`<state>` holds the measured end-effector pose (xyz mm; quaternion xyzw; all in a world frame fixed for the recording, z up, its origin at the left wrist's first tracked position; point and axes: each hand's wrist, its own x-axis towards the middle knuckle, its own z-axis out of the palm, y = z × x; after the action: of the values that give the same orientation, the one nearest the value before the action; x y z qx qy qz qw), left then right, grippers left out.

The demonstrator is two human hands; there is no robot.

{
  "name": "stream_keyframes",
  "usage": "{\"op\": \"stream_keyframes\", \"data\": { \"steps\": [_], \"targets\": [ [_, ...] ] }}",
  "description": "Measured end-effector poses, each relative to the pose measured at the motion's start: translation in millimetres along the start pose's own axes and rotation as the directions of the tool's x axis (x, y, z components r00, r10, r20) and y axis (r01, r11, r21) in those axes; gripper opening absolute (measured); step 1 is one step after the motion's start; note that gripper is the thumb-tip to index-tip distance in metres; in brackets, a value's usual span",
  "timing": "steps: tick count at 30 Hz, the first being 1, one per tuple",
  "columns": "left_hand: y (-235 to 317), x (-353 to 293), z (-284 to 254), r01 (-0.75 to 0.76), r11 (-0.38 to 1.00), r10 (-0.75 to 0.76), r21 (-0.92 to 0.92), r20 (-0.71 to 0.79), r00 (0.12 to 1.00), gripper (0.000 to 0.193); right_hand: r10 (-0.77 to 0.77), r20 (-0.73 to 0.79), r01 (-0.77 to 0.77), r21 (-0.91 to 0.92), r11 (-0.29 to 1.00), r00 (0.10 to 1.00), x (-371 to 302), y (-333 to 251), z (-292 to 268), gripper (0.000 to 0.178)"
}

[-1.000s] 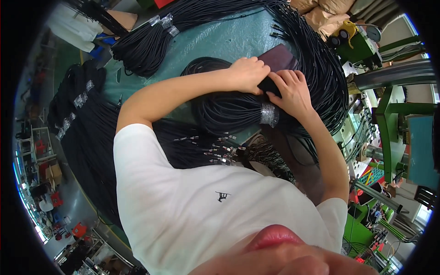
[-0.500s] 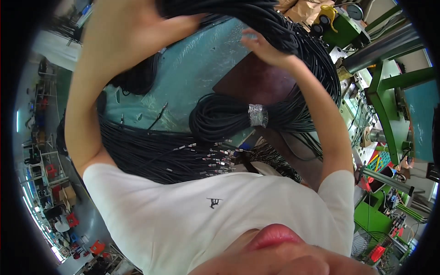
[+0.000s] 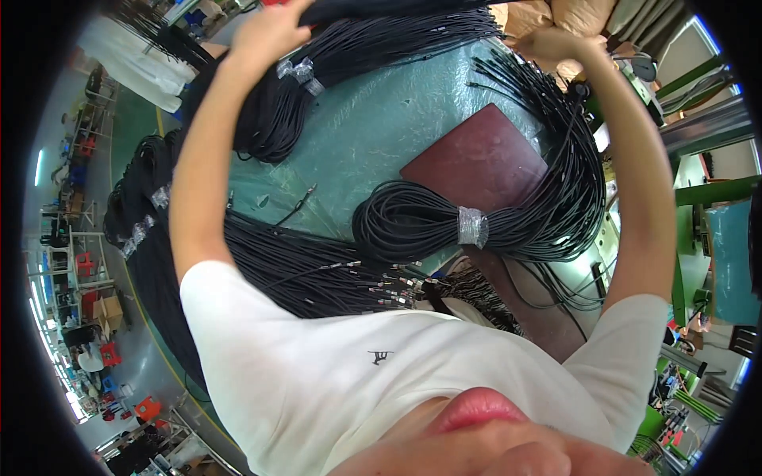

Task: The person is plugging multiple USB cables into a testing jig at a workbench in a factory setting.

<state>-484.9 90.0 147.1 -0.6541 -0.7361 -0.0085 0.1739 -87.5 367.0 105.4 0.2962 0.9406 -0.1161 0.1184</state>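
At the far edge of the table, my left hand [image 3: 274, 33] closes its thumb and fingers round the end of a black cable bundle [image 3: 357, 9], blurred at the top edge. My right hand [image 3: 552, 44] is stretched out at the far right beside brown paper bags; its fingers are smeared and partly hidden. Between my arms lies a coiled black cable bundle [image 3: 405, 214], bound by a clear plastic wrap [image 3: 472, 228]. Another wrapped black coil [image 3: 270, 119] rests beside my left forearm. Close to my chest, many black cables [image 3: 309, 266] spread out with metal connectors at their ends.
A dark red board [image 3: 476, 155] lies on the plastic-covered green table [image 3: 361, 119]. Brown paper bags [image 3: 583, 17] stand at the far right. Green machinery [image 3: 702, 194] flanks the right side. More cable bundles [image 3: 143, 210] hang over the table's left edge.
My right hand has moved outward to the far right. The black cable bundle that arched over the right side has shifted toward the far edge, uncovering cable ends and more of the dark red board.
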Motion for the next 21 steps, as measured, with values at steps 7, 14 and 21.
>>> {"op": "stream_keyframes", "data": {
  "steps": [7,14,21],
  "targets": [
    [-18.1,-31.8,164.8,0.102,0.995,-0.103,-0.016,-0.074,0.992,0.07,-0.247,-0.248,0.284,0.124,0.951,0.937,-208.0,-190.9,139.0,0.062],
    [77.8,-58.0,99.1,-0.228,0.95,0.177,-0.213,-0.234,0.956,0.075,-0.17,-0.463,0.107,-0.16,0.981,0.87,-196.3,-191.4,187.9,0.068],
    [-35.3,-159.4,35.5,0.26,0.964,-0.265,-0.055,-0.171,0.949,0.059,-0.039,-0.764,-0.322,-0.317,0.892,0.644,-133.4,-146.7,208.5,0.059]
  ]
}}
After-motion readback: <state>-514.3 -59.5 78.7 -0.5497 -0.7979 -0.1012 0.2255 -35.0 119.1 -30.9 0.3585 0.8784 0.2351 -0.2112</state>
